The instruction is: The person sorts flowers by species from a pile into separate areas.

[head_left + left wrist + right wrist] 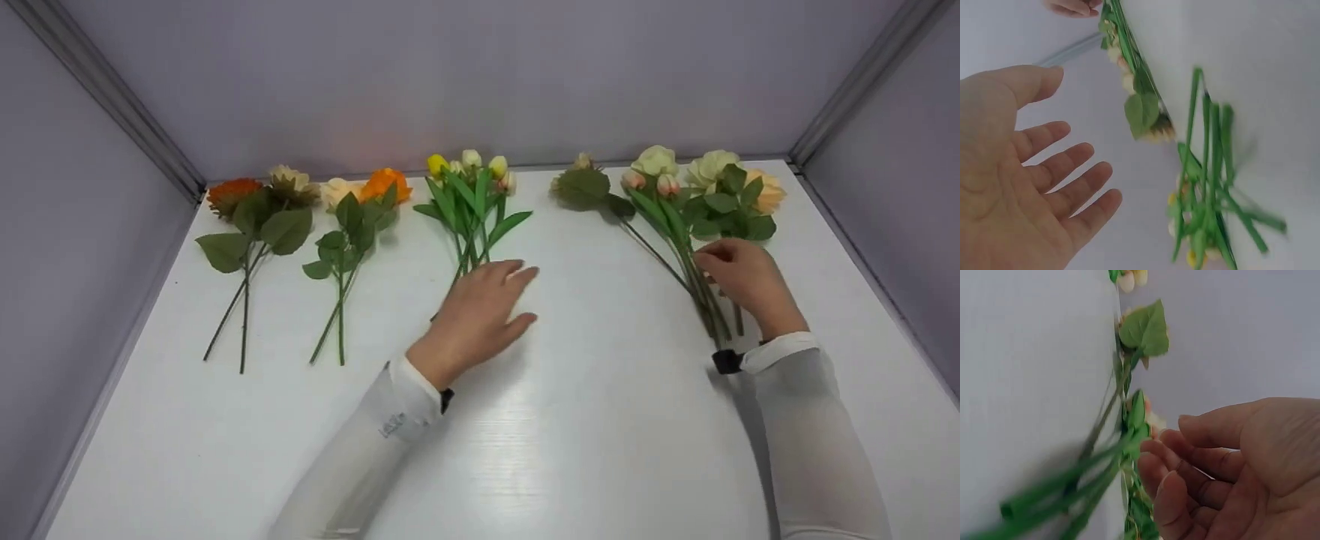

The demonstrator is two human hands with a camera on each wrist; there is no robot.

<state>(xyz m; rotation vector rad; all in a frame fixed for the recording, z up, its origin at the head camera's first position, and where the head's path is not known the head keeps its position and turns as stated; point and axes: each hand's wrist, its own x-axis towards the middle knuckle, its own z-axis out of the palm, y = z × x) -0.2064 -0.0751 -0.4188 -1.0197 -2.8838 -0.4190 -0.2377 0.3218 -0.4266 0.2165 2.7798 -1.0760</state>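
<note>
My left hand (pixel 480 311) hovers over the stems of the tulip bunch (pixel 469 199), yellow and white with green leaves. In the left wrist view its fingers (pixel 1081 188) spread apart, nothing in the palm. My right hand (pixel 746 281) is beside the stems of the right-hand flowers, fingers loosely bent and holding nothing in the right wrist view. That group has pink tulips (pixel 667 185), pale green-white roses (pixel 655 161), a peach rose (pixel 766 193) and a broad-leaved stem (pixel 585 187) leaning in from the left. Their stems converge near my right wrist.
On the left of the white table (pixel 600 420), an orange-and-cream pair of flowers (pixel 234 196) lies with crossed stems. Beside it lies a second pair, with an orange bloom (pixel 386 184). Grey walls (pixel 480 82) close off the back and sides.
</note>
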